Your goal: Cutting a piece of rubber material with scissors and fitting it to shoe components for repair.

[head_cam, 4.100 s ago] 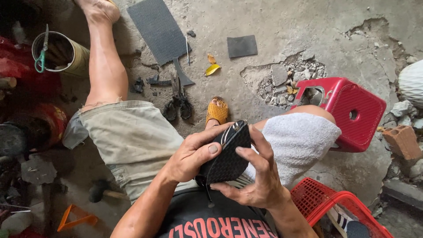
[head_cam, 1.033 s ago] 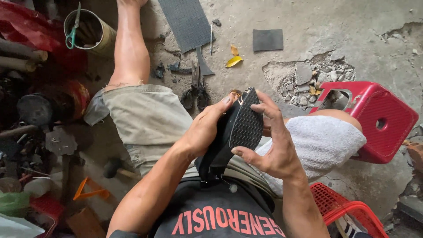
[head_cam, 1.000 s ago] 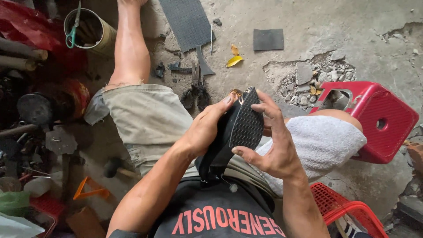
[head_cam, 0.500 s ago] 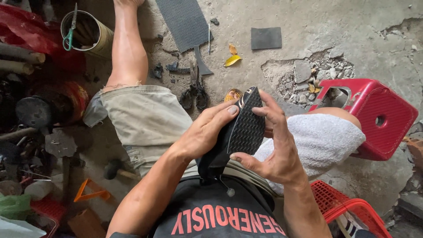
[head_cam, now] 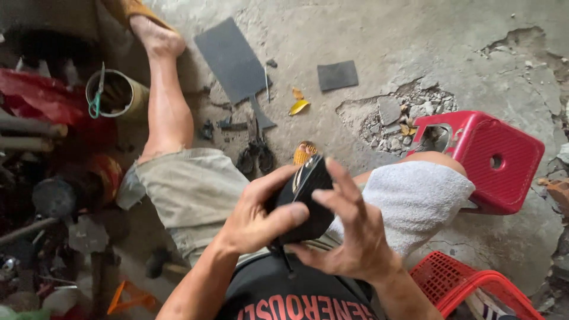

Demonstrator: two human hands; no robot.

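Black shoe (head_cam: 305, 201) held over the lap, left hand (head_cam: 255, 219) curled round its side, right hand (head_cam: 355, 237) cupping underneath, fingers half spread. Looks light, rubbery, stiff sole; best gripped by the sole edges

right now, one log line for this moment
left hand: grips black shoe | right hand: presses its sole | white cloth: on knee | red stool: beside
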